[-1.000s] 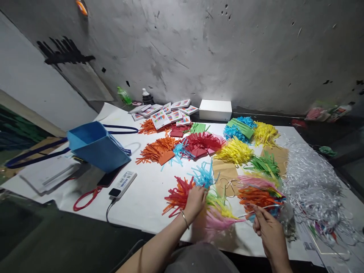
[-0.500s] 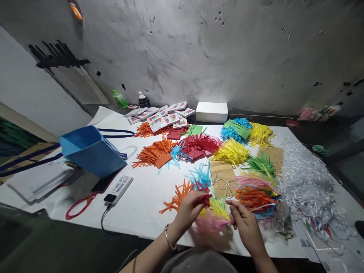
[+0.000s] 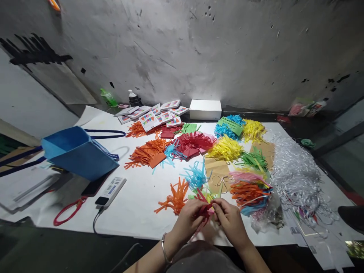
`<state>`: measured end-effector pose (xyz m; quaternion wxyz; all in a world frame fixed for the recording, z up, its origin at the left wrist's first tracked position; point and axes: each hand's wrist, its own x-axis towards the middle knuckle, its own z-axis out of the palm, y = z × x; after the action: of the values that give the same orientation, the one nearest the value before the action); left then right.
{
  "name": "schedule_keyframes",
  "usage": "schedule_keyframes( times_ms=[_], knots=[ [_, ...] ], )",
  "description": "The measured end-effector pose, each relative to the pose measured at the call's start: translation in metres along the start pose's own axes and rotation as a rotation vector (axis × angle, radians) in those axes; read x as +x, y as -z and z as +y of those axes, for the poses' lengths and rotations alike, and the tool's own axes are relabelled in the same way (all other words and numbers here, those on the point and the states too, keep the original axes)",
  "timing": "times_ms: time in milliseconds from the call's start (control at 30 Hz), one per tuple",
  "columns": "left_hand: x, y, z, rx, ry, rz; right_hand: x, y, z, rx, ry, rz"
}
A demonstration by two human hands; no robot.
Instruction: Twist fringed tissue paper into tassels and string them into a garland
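My left hand [image 3: 191,217] is closed on a red fringed paper strip [image 3: 205,212], whose strands spread above and below the fingers. Beside it, my right hand [image 3: 229,220] pinches at the strip's right edge; what sits between its fingertips is too small to make out. Behind the hands lie yellow and green fringes [image 3: 209,196], partly covered by the fingers. An orange fringed tassel [image 3: 176,197] lies just left of them, with a light blue one [image 3: 196,175] farther back. A loop of thin cord [image 3: 221,182] rests on a brown paper piece [image 3: 209,165].
Multicoloured tassels in clear plastic [image 3: 250,195] and a heap of white shredded strands [image 3: 295,170] are at right. Fringed paper bundles [image 3: 196,144] line the back, near printed packets [image 3: 149,121] and a white box [image 3: 205,110]. A blue bag [image 3: 82,151] and power bank [image 3: 110,192] stand left.
Both hands have come closer together, the right one moving left to the red strip. Pink fringe seen between them before is now mostly hidden. The view has shifted to the right.
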<state>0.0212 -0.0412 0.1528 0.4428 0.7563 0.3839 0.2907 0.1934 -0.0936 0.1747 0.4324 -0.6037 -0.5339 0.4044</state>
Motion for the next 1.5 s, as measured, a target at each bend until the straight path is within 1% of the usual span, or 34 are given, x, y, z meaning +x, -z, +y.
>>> schedule_keyframes(
  times_ms=[100,133,200,233,267,300,333,400,433,467,500,533,600,633,667,700,733,800,867,933,1000,1167,1400,1500],
  knots=[
    [0.003,-0.005,0.003,-0.076,0.042,-0.038,-0.001,0.002,-0.002,-0.052,0.039,0.027],
    [0.005,-0.005,0.001,-0.134,0.084,-0.062,-0.002,0.004,-0.001,-0.072,0.036,0.046],
    [0.007,-0.003,-0.006,-0.262,0.214,-0.086,-0.004,0.009,0.003,-0.129,0.030,0.095],
    [0.009,-0.001,-0.012,-0.308,0.286,-0.063,-0.005,0.012,0.007,-0.167,0.038,0.124],
    [0.010,0.003,-0.018,-0.323,0.349,-0.011,-0.006,0.015,0.011,-0.208,0.059,0.155],
    [0.011,0.008,-0.023,-0.300,0.385,0.070,-0.007,0.017,0.015,-0.250,0.093,0.183],
    [0.012,0.013,-0.027,-0.243,0.384,0.161,-0.007,0.020,0.019,-0.293,0.140,0.202],
    [0.014,0.022,-0.026,-0.078,0.290,0.320,-0.008,0.023,0.026,-0.380,0.249,0.198],
    [0.015,0.026,-0.021,0.006,0.216,0.356,-0.008,0.024,0.028,-0.420,0.298,0.175],
    [0.016,0.028,-0.014,0.072,0.136,0.345,-0.008,0.024,0.028,-0.453,0.337,0.143],
    [0.017,0.028,-0.004,0.115,0.057,0.285,-0.007,0.024,0.028,-0.475,0.365,0.107],
    [0.018,0.027,0.006,0.133,-0.013,0.185,-0.007,0.023,0.026,-0.479,0.381,0.073],
    [0.021,0.021,0.023,0.098,-0.104,-0.080,-0.007,0.022,0.021,-0.437,0.389,0.034],
    [0.022,0.017,0.029,0.048,-0.105,-0.199,-0.007,0.022,0.018,-0.401,0.377,0.037],
    [0.023,0.013,0.032,-0.017,-0.072,-0.279,-0.008,0.022,0.016,-0.363,0.352,0.059],
    [0.023,0.008,0.032,-0.091,-0.009,-0.316,-0.009,0.021,0.014,-0.328,0.311,0.098],
    [0.023,0.005,0.030,-0.168,0.069,-0.312,-0.010,0.021,0.013,-0.296,0.257,0.144],
    [0.021,-0.002,0.023,-0.302,0.207,-0.232,-0.014,0.019,0.013,-0.240,0.130,0.210],
    [0.019,-0.006,0.017,-0.376,0.268,-0.137,-0.018,0.015,0.012,-0.192,0.037,0.197],
    [0.017,-0.009,0.014,-0.384,0.274,-0.069,-0.021,0.010,0.009,-0.161,0.013,0.136],
    [0.016,-0.011,0.016,-0.340,0.266,-0.025,-0.022,0.006,0.004,-0.147,0.019,0.101],
    [0.016,-0.014,0.026,-0.200,0.227,0.053,-0.021,0.002,-0.002,-0.157,0.019,0.125],
    [0.015,-0.015,0.022,-0.128,0.182,0.099,-0.019,0.001,0.002,-0.225,-0.008,0.135],
    [0.016,-0.015,0.024,-0.119,0.174,0.113,-0.017,0.001,0.002,-0.245,-0.010,0.129]
  ],
)
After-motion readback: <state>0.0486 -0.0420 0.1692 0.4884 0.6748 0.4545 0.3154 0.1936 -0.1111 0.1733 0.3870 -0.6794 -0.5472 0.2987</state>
